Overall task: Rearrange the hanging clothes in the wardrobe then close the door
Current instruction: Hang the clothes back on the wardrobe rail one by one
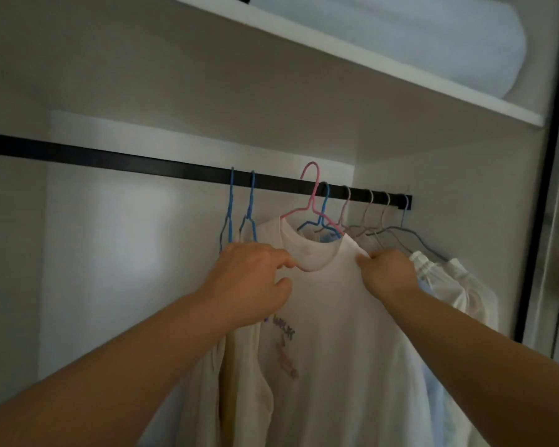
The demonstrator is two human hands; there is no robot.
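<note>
A white T-shirt (336,317) with a faint print hangs on a pink hanger (312,201) whose hook stands raised off the black rail (110,158). My left hand (252,285) grips the shirt's left shoulder by the collar. My right hand (389,272) pinches its right shoulder. Two blue hangers (239,214) with cream garments (239,366) hang just left of it. Several more hangers (368,217) with pale clothes (459,285) crowd the rail's right end.
A white shelf (400,75) above the rail carries a rolled pale blanket (433,43). The sliding door's dark frame (549,156) runs down the right side. The left half of the rail carries no hangers.
</note>
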